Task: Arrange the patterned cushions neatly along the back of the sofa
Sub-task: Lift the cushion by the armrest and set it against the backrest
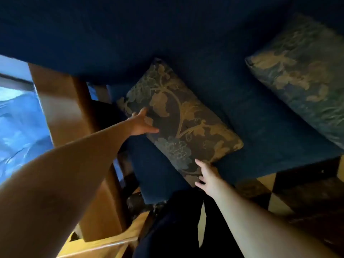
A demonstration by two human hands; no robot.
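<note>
A dark cushion with a gold floral pattern point(178, 120) lies flat and askew on the seat of the blue sofa point(260, 127). My left hand point(142, 123) reaches to its left edge, fingers spread and touching the fabric. My right hand point(207, 175) touches the cushion's near corner at the seat's front edge, fingers apart. Neither hand clearly grips it. A second floral cushion point(305, 77), paler blue-green with gold, rests at the right against the sofa's back point(167, 34).
A wooden armrest or side panel point(67, 112) stands at the sofa's left end, with a bright window area point(20, 118) beyond it. A chequered floor point(279, 192) shows at lower right. My dark trousers point(176, 229) are at the bottom centre.
</note>
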